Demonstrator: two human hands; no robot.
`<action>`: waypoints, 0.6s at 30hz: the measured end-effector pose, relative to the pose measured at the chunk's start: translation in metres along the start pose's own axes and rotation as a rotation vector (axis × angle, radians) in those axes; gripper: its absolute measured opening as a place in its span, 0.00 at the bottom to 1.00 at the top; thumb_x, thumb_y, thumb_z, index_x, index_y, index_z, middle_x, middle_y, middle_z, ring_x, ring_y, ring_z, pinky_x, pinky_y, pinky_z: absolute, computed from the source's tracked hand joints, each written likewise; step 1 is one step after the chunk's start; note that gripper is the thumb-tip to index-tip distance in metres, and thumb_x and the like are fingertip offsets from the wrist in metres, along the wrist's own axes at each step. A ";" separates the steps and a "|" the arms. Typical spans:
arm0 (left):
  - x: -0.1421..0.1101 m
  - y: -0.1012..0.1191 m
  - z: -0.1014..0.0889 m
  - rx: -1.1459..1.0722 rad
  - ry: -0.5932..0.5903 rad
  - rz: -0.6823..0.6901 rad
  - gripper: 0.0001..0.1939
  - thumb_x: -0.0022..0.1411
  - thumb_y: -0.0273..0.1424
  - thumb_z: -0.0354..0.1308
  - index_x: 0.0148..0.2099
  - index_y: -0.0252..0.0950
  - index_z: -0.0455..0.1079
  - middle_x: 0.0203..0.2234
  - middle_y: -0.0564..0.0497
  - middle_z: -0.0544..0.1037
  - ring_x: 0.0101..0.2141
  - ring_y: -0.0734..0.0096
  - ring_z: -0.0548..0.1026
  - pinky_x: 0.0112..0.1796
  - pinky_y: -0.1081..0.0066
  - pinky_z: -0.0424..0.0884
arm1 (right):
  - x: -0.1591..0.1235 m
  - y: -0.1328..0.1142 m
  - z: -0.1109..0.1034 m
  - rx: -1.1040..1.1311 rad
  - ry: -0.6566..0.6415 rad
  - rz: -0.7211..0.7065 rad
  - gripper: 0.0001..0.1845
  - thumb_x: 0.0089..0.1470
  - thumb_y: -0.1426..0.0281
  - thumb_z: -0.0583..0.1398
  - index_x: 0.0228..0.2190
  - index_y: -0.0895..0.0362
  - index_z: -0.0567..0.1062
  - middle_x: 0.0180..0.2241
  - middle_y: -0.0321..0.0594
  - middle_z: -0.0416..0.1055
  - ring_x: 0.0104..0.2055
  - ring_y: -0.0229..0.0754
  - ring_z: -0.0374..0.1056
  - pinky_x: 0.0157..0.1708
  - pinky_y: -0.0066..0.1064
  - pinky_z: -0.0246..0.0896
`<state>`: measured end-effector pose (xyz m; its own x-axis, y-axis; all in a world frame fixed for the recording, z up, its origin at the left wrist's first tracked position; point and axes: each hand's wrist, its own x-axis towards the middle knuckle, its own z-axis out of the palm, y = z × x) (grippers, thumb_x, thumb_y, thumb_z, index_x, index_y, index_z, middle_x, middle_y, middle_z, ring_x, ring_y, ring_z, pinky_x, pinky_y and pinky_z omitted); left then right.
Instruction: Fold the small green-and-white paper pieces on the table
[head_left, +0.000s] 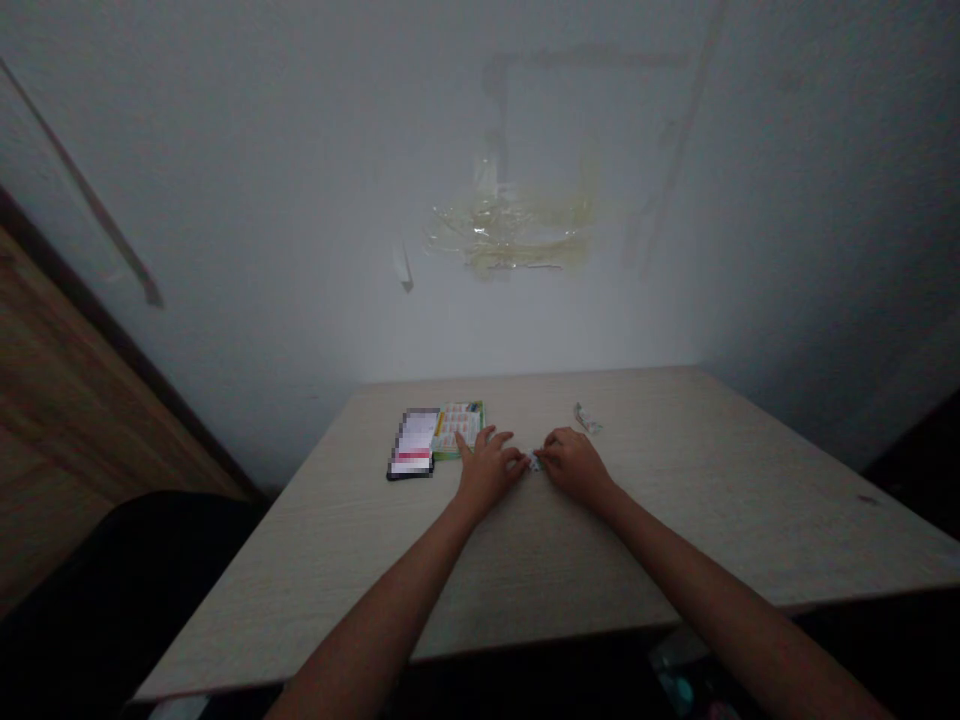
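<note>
A small whitish piece with dark specks (535, 461), perhaps paper or wrapper, lies between my two hands just above or on the table. My left hand (489, 470) pinches its left side with thumb and forefinger, the other fingers spread toward the booklet. From the other side my right hand (577, 465) grips it with the fingertips, its remaining fingers curled in. The piece is mostly covered by fingertips, so its exact kind is unclear. A printed green-and-white booklet (459, 422) lies beside my left hand's outer fingers.
A phone with a lit, blurred screen (415, 440) lies left of the booklet. A crumpled printed scrap (589, 418) sits beyond my right hand. The pale wooden table (675, 440) meets a wall with old tape (517, 235). A dark chair back (150, 560) stands at left.
</note>
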<state>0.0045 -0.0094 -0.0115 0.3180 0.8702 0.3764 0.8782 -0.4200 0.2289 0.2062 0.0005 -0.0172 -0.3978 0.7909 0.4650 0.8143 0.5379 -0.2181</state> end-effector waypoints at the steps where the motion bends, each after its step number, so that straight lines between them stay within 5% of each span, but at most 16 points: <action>1: 0.000 0.001 0.000 0.000 0.006 0.008 0.11 0.65 0.44 0.56 0.40 0.51 0.78 0.57 0.55 0.73 0.63 0.50 0.57 0.57 0.26 0.29 | 0.000 0.002 0.001 -0.001 0.001 0.014 0.09 0.57 0.70 0.62 0.38 0.52 0.83 0.38 0.45 0.73 0.44 0.45 0.66 0.45 0.37 0.60; 13: -0.001 -0.002 -0.001 -0.080 -0.010 0.055 0.09 0.64 0.42 0.58 0.39 0.50 0.79 0.54 0.54 0.75 0.61 0.54 0.61 0.59 0.29 0.38 | -0.002 0.015 0.015 0.095 0.054 0.034 0.13 0.57 0.69 0.64 0.44 0.45 0.81 0.45 0.45 0.69 0.50 0.47 0.64 0.51 0.42 0.61; 18: -0.001 -0.003 0.000 -0.081 0.033 0.030 0.10 0.64 0.40 0.59 0.46 0.51 0.77 0.53 0.52 0.75 0.60 0.56 0.63 0.60 0.31 0.40 | -0.001 0.018 0.016 0.092 0.042 0.033 0.12 0.57 0.68 0.63 0.43 0.45 0.81 0.46 0.45 0.69 0.50 0.47 0.64 0.51 0.42 0.61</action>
<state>0.0012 -0.0089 -0.0128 0.3303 0.8487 0.4130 0.8363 -0.4660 0.2889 0.2140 0.0142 -0.0356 -0.3517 0.7966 0.4916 0.7838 0.5378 -0.3107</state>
